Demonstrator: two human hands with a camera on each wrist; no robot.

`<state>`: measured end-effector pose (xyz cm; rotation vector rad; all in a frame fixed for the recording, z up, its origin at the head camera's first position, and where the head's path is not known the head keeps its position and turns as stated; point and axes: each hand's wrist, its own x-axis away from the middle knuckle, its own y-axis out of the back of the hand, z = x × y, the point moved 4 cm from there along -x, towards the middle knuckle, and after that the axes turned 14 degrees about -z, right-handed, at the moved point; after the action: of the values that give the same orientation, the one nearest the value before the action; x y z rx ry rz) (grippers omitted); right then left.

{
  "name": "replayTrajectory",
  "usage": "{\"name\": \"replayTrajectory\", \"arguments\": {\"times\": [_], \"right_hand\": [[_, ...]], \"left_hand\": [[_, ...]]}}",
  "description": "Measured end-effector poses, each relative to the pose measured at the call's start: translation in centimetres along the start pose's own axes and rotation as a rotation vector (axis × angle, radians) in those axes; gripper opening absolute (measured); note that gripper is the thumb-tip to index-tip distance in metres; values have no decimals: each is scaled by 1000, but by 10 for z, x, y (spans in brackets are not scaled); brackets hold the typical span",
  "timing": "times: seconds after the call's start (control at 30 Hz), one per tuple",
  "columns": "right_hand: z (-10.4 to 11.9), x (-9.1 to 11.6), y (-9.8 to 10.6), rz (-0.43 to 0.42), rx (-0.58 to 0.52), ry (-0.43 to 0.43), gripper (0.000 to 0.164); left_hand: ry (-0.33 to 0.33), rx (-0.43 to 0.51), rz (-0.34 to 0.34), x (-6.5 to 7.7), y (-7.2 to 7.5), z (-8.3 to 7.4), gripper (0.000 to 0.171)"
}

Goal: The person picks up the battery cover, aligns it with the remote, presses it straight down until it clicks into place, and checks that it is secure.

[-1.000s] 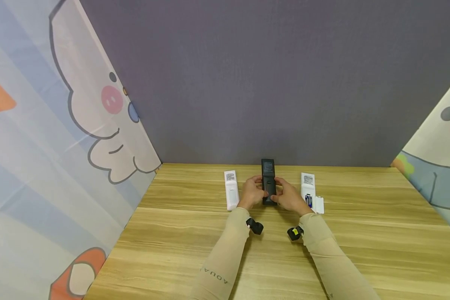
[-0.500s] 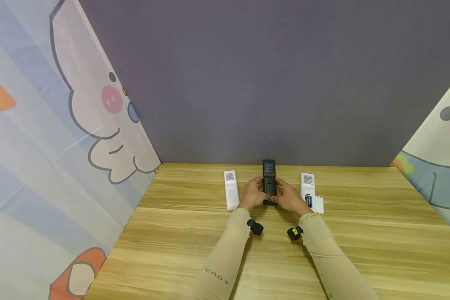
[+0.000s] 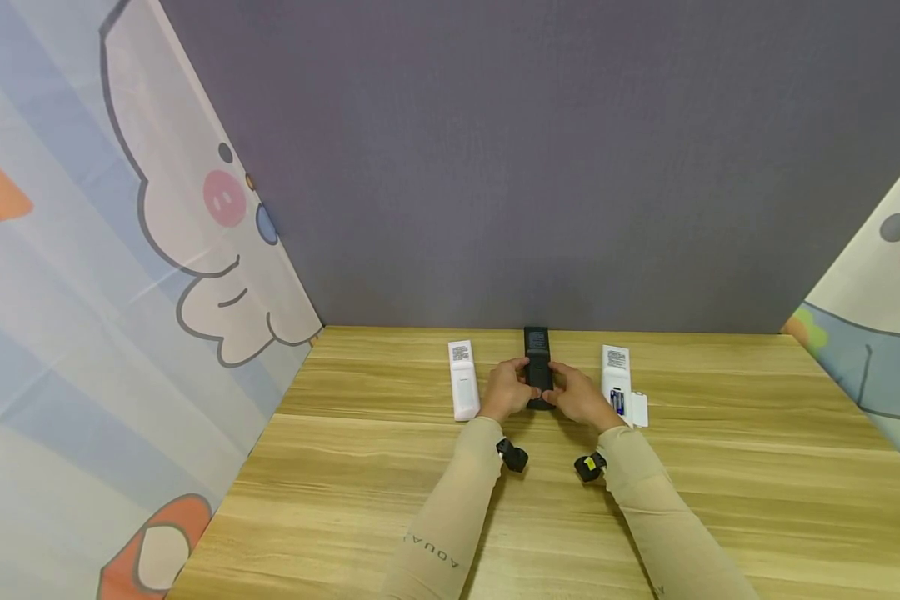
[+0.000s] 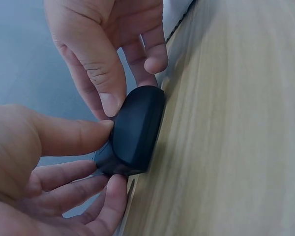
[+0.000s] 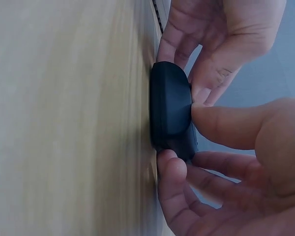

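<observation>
A black remote control lies back side up at the middle of the far table, between both hands. My left hand grips its left side, thumb on the back face and fingers along the edge. From the right, my right hand holds the opposite side the same way, the two thumbs close together near the remote's near end. In the left wrist view the black remote shows its rounded end, at or just above the wood. The right wrist view shows that same end of the remote between the fingers.
Left of the hands lies a white remote, back side up. To the right, another white remote has its battery compartment uncovered with blue batteries inside; a white battery cover lies beside it. A grey panel rises behind the wooden table.
The black remote's far end has come down toward the table, so it looks flatter. Both hands keep hold of it and have shifted only slightly.
</observation>
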<state>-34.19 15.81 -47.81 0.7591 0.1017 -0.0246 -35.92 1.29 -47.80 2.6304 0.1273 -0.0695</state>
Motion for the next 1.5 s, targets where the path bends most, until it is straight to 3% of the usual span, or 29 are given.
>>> {"name": "replayTrajectory", "arguments": {"times": [1.17,1.5], "right_hand": [[5,2,1,36,69,49,59],[3,3,1,49,60,65,59]], "left_hand": [[-23,-113,59,-1,-2,-2,62],[-19,-96,78,0,-3,-1,62]]}}
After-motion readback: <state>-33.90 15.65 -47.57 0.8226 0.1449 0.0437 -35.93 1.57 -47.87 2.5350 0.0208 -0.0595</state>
